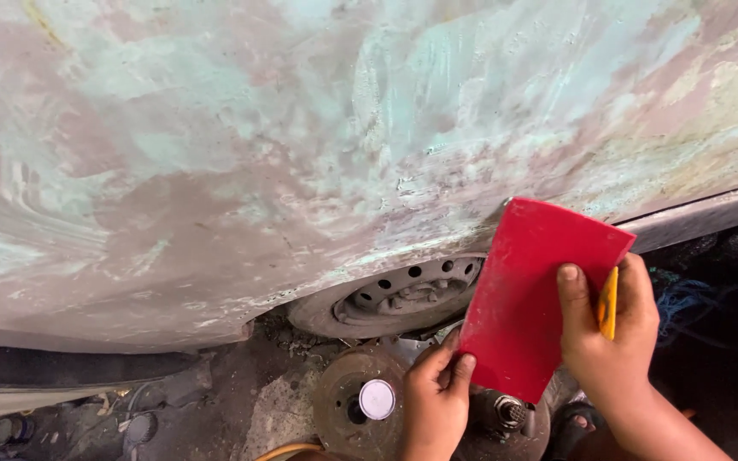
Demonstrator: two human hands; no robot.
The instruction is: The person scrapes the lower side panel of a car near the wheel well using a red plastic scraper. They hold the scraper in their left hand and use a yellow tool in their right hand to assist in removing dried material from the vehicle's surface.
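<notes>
Car panel [301, 154] blocks ahead; wheel [403, 294] below.

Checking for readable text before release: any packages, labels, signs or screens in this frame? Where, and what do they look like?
No labels, signs or screens show.
Small container: on the ground below the wheel, beside the left hand; round white top, the only package-like thing.
Red sheet: held by both hands against the sanded car panel; flat, rectangular, plain red, no print visible.
Yellow piece: in the right hand; thin, plain yellow.
</notes>
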